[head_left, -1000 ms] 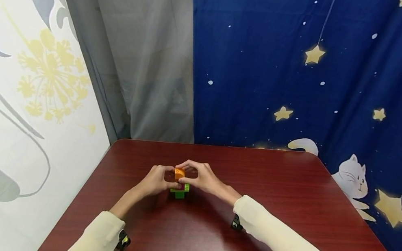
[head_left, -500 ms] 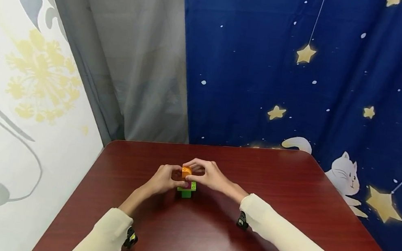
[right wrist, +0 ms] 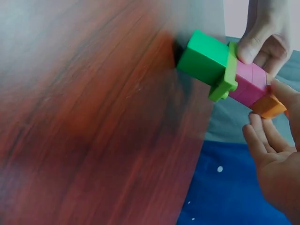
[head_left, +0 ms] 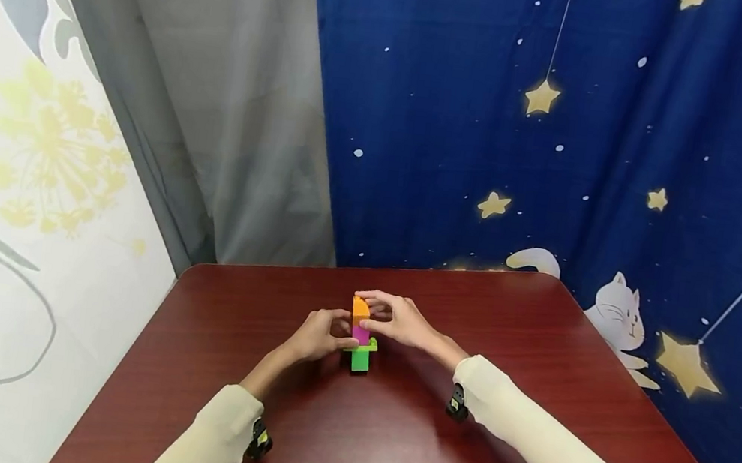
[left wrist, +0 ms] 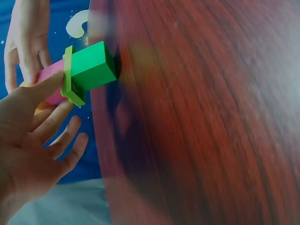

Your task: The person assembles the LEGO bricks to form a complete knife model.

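A small stack of toy building bricks stands between my hands in the head view. It has a green block [head_left: 360, 362] at the bottom, a lime studded plate [right wrist: 227, 72] over it, then pink bricks [right wrist: 251, 83] and a curved orange brick [head_left: 360, 310] on top. My left hand [head_left: 318, 336] grips the stack from the left, its thumb at the pink bricks by the lime plate. From the right, my right hand [head_left: 400, 320] pinches the orange brick between thumb and fingers. The left hand's lower fingers stay spread off the bricks, as the left wrist view shows.
The dark red wooden table [head_left: 350, 433] extends around the stack, its far edge behind both hands. A blue star-patterned curtain [head_left: 449, 134] and a grey curtain [head_left: 261, 114] hang beyond that edge. A white patterned surface [head_left: 27, 210] rises at the left.
Stack and both hands have shifted to the right over the table. More of the pink bricks shows under the orange brick, and less of the lime plate's studded top. The view has turned right.
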{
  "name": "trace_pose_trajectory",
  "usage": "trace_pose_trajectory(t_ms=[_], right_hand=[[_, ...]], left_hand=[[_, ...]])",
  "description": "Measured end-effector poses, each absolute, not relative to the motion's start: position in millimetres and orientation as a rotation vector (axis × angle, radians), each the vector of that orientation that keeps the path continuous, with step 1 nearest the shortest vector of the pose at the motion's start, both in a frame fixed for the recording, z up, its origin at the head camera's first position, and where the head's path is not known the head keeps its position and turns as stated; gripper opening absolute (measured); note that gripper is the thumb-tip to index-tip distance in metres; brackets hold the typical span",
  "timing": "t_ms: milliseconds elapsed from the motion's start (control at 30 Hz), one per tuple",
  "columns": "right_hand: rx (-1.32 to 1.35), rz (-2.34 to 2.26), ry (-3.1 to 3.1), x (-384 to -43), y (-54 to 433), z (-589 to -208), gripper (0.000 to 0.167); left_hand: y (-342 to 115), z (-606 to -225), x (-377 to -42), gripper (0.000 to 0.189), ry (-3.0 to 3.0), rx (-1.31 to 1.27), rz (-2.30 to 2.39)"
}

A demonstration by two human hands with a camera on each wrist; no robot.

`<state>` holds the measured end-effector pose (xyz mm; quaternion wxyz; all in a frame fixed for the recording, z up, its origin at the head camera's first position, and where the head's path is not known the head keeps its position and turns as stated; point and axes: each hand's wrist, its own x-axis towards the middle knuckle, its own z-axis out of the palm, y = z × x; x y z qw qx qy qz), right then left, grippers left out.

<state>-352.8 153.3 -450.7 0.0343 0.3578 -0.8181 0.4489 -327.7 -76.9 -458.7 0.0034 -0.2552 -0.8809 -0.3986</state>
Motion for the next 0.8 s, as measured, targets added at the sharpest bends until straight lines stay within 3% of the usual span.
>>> trace_pose_trajectory(t_ms=[133,300,800], right_hand=[[1.081,1.404,-2.561,-355.0,156.2,-460.9,0.073],[1.018,1.501,-2.588,-357.0,154.6,-470.4,0.081],[0.804,1.581,-2.656,-364.8,147.2,-489.4,0.055]], left_hand=[[-72.7,-462.9,-330.5,0.049,-2.759,-0.725,-1.297],[-69.7,-465.2,-333.5,0.052,-2.771,-0.634,-1.325],[-68.6,-483.7,-348.9,0.029,-2.783,-0.567,-1.143]])
